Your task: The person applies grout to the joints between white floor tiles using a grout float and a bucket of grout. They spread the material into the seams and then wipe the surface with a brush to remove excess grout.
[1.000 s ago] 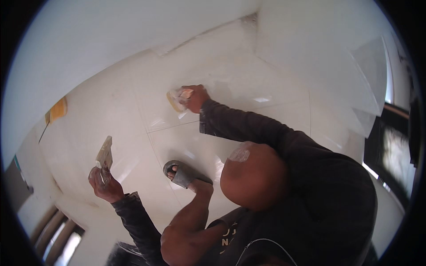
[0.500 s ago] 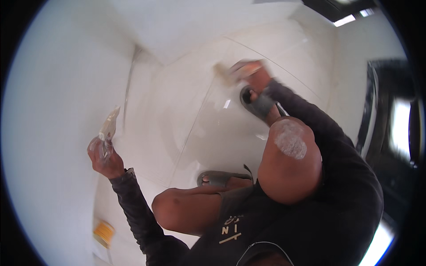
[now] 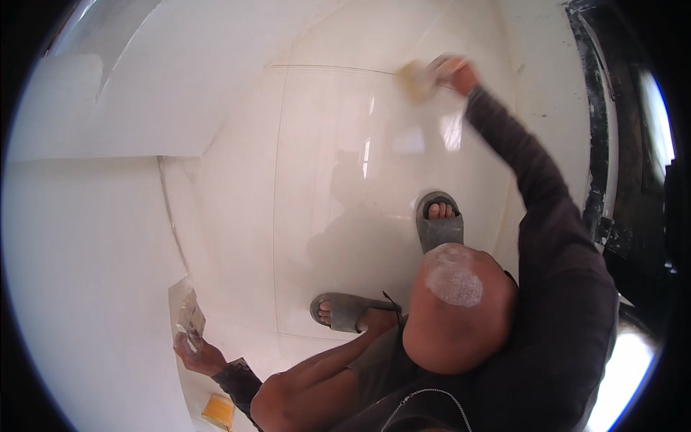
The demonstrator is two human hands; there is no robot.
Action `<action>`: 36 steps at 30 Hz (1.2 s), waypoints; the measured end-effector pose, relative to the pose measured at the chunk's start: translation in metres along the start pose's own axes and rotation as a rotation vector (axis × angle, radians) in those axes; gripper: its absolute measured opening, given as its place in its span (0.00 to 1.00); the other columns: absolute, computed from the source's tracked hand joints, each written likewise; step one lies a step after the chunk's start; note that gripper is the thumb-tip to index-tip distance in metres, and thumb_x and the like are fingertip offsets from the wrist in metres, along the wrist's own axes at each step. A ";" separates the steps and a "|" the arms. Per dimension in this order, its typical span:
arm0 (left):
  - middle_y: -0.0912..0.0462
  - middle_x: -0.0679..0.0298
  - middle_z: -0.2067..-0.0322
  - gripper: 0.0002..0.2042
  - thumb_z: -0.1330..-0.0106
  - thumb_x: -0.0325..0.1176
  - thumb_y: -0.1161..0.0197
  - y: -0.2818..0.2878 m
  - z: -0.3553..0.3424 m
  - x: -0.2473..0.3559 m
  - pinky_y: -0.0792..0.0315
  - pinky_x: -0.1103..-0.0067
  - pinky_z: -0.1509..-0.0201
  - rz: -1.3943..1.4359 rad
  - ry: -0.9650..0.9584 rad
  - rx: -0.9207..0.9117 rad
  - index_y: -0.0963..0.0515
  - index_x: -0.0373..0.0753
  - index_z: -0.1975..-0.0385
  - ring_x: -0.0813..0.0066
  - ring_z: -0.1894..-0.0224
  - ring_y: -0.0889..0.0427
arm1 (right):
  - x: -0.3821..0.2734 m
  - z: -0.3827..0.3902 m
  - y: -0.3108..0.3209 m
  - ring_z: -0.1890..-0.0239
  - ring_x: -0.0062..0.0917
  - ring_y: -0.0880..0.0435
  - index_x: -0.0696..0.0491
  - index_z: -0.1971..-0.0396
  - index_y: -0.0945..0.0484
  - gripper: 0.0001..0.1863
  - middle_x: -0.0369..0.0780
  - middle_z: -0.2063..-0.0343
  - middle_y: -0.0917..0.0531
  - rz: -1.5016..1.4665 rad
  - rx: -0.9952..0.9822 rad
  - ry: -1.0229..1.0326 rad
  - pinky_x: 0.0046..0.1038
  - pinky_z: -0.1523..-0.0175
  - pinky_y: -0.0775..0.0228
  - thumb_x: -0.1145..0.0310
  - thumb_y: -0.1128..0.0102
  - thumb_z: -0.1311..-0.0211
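Note:
My left hand point(image 3: 198, 356) is low at the left beside the white wall, closed on a putty knife point(image 3: 187, 315) whose flat blade carries whitish paste. The fingers are smeared white. At the far right of the glossy floor, my right hand point(image 3: 461, 74) grips a scraper-like tool point(image 3: 414, 81) with a wide, pale yellow end. Motion blurs that tool, so its exact kind and any contact with the floor cannot be made out.
Pale shiny tiles point(image 3: 345, 237) with thin joints cover the floor. My sandalled feet stand on them; one knee point(image 3: 457, 309) bears white dust. White walls point(image 3: 86, 237) rise at left. A yellow item point(image 3: 219, 411) lies lower left, and a dark frame point(image 3: 601, 129) stands at right.
My right hand has swung farther out and to the right with its tool. My left hand and the putty knife appear lower, and the whole view has shifted.

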State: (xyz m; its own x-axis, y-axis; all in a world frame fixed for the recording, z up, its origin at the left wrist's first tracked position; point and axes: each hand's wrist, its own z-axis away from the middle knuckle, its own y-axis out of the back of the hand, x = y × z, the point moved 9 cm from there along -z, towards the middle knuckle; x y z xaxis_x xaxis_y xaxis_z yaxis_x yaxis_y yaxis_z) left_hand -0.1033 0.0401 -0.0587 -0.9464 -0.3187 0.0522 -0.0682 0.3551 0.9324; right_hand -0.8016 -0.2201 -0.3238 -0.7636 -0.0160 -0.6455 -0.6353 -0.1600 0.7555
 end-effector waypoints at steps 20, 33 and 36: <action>0.20 0.51 0.74 0.19 0.38 0.44 0.40 -0.034 0.154 0.138 0.26 0.65 0.63 -0.200 -0.172 0.167 0.22 0.30 0.77 0.53 0.69 0.22 | 0.417 -0.019 0.206 0.67 0.33 0.17 0.44 0.64 0.22 0.11 0.35 0.72 0.16 0.583 0.636 -0.703 0.33 0.60 0.25 0.56 0.43 0.45; 0.22 0.50 0.67 0.12 0.39 0.34 0.39 -0.077 0.136 0.152 0.27 0.68 0.59 -0.078 -0.072 -0.001 0.24 0.27 0.68 0.55 0.64 0.23 | 0.356 0.080 0.149 0.73 0.27 0.18 0.52 0.73 0.20 0.04 0.37 0.75 0.17 -0.017 0.516 -0.518 0.28 0.65 0.24 0.71 0.41 0.50; 0.23 0.50 0.66 0.13 0.38 0.33 0.40 -0.075 0.117 0.150 0.28 0.67 0.58 0.028 -0.034 0.045 0.24 0.25 0.67 0.54 0.63 0.24 | 0.335 0.090 0.199 0.60 0.36 0.19 0.38 0.58 0.21 0.13 0.37 0.64 0.17 0.622 0.671 -0.590 0.37 0.54 0.26 0.56 0.45 0.43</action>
State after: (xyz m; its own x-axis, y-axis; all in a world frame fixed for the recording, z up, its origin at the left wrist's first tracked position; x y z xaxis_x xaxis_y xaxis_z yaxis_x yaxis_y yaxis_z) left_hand -0.2776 0.0686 -0.1628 -0.9582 -0.2784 0.0656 -0.0545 0.4031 0.9136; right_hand -1.1940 -0.1690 -0.3793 -0.7947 0.5971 -0.1086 0.0847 0.2863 0.9544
